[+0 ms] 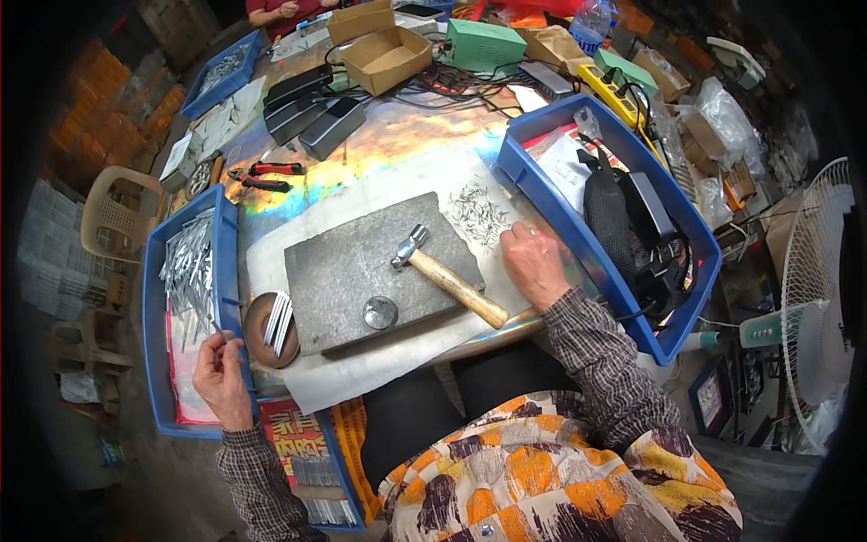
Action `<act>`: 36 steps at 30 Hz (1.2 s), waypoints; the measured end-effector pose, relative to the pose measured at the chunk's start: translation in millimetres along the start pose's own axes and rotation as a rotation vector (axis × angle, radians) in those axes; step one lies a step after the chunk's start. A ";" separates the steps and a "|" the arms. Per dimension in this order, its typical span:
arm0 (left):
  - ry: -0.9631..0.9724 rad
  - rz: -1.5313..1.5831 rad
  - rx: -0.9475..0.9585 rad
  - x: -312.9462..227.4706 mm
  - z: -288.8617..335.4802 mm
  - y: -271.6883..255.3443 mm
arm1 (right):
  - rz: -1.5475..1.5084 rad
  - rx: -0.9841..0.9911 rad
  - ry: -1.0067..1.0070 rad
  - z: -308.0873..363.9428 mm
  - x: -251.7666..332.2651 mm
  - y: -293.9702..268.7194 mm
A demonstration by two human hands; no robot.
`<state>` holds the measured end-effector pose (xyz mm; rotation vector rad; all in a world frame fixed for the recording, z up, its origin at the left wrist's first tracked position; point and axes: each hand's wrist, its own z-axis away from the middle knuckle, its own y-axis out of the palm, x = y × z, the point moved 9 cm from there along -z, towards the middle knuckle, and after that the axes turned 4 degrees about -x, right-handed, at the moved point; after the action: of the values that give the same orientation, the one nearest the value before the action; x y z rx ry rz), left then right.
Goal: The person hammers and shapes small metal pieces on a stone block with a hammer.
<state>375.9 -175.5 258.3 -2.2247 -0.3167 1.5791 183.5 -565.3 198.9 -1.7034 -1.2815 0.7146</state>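
My left hand (221, 379) is closed in a pinch at the inner edge of the left blue tray (152, 316), on what looks like a thin metal strip. Loose metal strips (190, 257) fill the far part of that tray. Beside this hand, a round brown dish (256, 327) holds several silver bars (277, 323). My right hand (535, 264) has its fingers drawn together beside a pile of small metal pins (479, 215); anything in them is hidden. Between my hands lies a grey stone slab (348, 262), bearing a wooden-handled ball-peen hammer (456, 287) and a round metal block (380, 313).
The right blue tray (664, 348) holds a black bag and power adapters. Red-handled pliers (271, 169), black boxes (332, 128), an open cardboard box (388, 63), a green device (485, 45) and cables lie farther back. A white fan (817, 298) stands right. Another person (284, 11) is at the far end.
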 end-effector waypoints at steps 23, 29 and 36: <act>-0.259 0.639 0.213 -44.7 71.5 115.0 | -0.793 -0.146 0.286 11.7 22.5 -69.7; -0.401 0.866 0.297 -50.3 92.7 136.9 | -1.012 -0.002 0.179 15.8 80.5 -81.0; -0.513 1.095 0.377 -59.2 110.6 149.8 | -1.241 0.048 0.055 20.8 124.0 -81.6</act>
<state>245.6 -313.3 211.2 -1.6793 1.1679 2.4307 167.0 -433.3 268.0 -0.6032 -1.8908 -0.0567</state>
